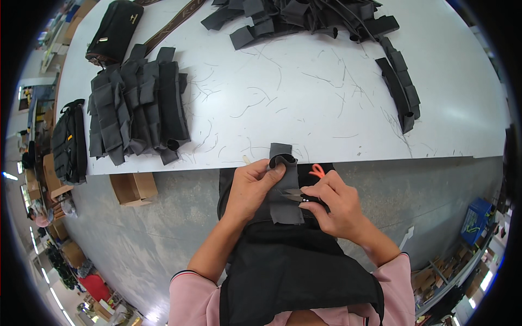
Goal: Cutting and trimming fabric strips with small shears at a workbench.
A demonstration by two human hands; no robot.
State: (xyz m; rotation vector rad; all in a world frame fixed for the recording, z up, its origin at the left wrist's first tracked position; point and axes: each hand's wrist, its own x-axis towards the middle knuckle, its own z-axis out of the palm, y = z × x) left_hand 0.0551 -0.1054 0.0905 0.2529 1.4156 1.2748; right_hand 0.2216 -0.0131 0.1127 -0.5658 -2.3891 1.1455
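My left hand [250, 185] pinches a dark grey fabric strip [285, 211] between thumb and fingers, near a curled black fold at its upper part. The strip hangs over my black apron [299, 255], just at the table's near edge. Closed around a pair of thread snips [294, 195] with an orange loop, my right hand [338, 205] is to the right of the strip. The blades point left and lie over the strip; I cannot tell whether they touch it or have a thread between them.
Loose threads lie across the white table [234, 138]. It bears a stack of grey strips [130, 108], a heap of strips [310, 19], more strips [403, 89] and a black bag [113, 32]. A backpack [69, 144] hangs left; a cardboard box [133, 190] is below.
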